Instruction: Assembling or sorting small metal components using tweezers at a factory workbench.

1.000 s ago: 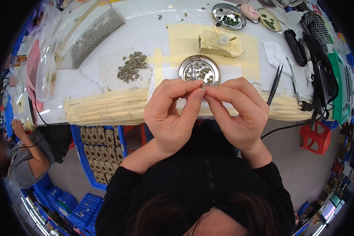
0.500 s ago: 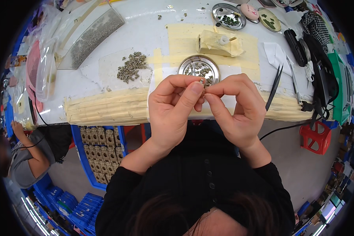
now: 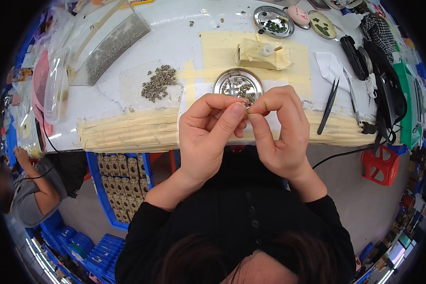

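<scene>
Head: left hand (image 3: 204, 131) pinches small piece (image 3: 245, 102) beside pinching right hand (image 3: 284, 130).

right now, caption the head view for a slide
Left hand pinching a tiny part, right hand close beside it, near a round metal dish of small pieces.

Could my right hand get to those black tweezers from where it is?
Probably yes: the black tweezers lie just to the right of your right hand, with nothing seen covering them, though its fingertips are at a small piece now.
</scene>
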Tool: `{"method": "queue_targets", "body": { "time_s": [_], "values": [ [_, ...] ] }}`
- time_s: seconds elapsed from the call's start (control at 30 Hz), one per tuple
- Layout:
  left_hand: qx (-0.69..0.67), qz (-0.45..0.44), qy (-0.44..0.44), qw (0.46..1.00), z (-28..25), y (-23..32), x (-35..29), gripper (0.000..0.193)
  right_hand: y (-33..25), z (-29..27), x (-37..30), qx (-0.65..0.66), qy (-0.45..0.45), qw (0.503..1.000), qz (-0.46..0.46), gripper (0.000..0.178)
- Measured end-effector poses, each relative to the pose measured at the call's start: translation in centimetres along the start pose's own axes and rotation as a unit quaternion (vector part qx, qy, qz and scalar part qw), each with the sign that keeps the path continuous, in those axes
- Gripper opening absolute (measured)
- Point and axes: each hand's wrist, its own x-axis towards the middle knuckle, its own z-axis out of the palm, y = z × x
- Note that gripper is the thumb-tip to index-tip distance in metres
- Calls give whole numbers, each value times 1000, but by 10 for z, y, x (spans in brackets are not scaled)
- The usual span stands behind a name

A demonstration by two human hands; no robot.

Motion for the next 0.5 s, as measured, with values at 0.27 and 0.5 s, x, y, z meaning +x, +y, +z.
{"method": "queue_targets", "body": {
  "time_s": [0.27, 0.5],
  "values": [
    [-65, -152, -64, 984, -9, 13, 2, 13, 0, -16, 8, 83, -56, 993, 56, 6],
    [-132, -238, -86, 959, -13, 15, 4, 13, 1, -16, 8, 141, -80, 984, 71, 7]
  ]
}}
